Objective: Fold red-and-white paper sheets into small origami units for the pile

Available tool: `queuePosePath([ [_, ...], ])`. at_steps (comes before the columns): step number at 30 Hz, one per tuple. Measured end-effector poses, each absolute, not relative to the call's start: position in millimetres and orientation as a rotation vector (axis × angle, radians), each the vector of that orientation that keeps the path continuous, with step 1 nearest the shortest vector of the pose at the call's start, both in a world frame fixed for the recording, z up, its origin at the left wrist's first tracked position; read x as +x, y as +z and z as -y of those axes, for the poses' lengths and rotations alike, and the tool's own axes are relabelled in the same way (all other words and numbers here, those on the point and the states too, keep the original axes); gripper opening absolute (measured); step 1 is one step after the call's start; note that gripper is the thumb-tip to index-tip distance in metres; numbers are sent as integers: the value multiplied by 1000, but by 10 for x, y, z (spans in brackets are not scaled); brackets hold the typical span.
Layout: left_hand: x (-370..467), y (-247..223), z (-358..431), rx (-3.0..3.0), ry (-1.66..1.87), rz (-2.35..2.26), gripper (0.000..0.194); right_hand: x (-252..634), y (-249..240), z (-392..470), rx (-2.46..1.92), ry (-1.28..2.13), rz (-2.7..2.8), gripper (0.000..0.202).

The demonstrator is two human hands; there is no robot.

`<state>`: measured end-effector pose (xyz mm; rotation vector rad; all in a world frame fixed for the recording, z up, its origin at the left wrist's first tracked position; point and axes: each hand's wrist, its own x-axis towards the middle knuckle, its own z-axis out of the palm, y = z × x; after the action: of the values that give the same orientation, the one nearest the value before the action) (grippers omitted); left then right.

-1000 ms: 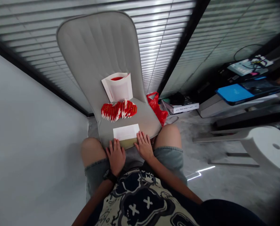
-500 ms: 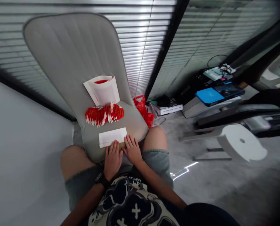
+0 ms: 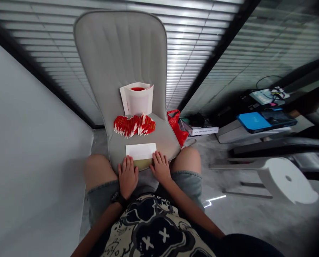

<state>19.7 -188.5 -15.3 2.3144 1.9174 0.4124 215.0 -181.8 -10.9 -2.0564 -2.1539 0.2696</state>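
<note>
A flat white paper piece (image 3: 140, 151) lies near the front of a grey padded chair seat (image 3: 166, 137), with a tan strip (image 3: 142, 164) along its near edge. My left hand (image 3: 128, 177) rests flat with fingers out, its fingertips on the paper's near left corner. At the near right corner my right hand (image 3: 161, 168) touches it, also flat and fingers spread. Behind the paper is a fanned row of small red packets with white edges (image 3: 134, 125). A white paper pouch (image 3: 139, 101) with a red inside leans upright against the chair back, its mouth parted.
A red plastic bag (image 3: 178, 128) sits on the floor right of the chair, beside a box (image 3: 203, 131). Farther right stand a white stool (image 3: 285, 178) and a blue-topped item (image 3: 254, 121). A wall (image 3: 36, 142) borders the left; blinds (image 3: 191, 46) hang behind.
The view has swung left, so everything sits farther right. My hands have spread apart along the paper's near edge, showing more of the tan strip between them.
</note>
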Motion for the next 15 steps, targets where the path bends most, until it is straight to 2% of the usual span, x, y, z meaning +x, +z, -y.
queuePosePath([
  [4,185,-95,1850,2329,436,-1883,57,2089,99,1322,-2071,237,2048,59],
  [7,194,-58,1728,2385,443,-1822,57,2089,175,845,-1937,383,2180,63],
  [13,163,-5,1380,2575,417,-1563,56,2216,110,618,-1998,555,2025,17],
  [15,160,18,1354,2575,462,-1579,55,2276,87,743,-2017,546,1959,10],
])
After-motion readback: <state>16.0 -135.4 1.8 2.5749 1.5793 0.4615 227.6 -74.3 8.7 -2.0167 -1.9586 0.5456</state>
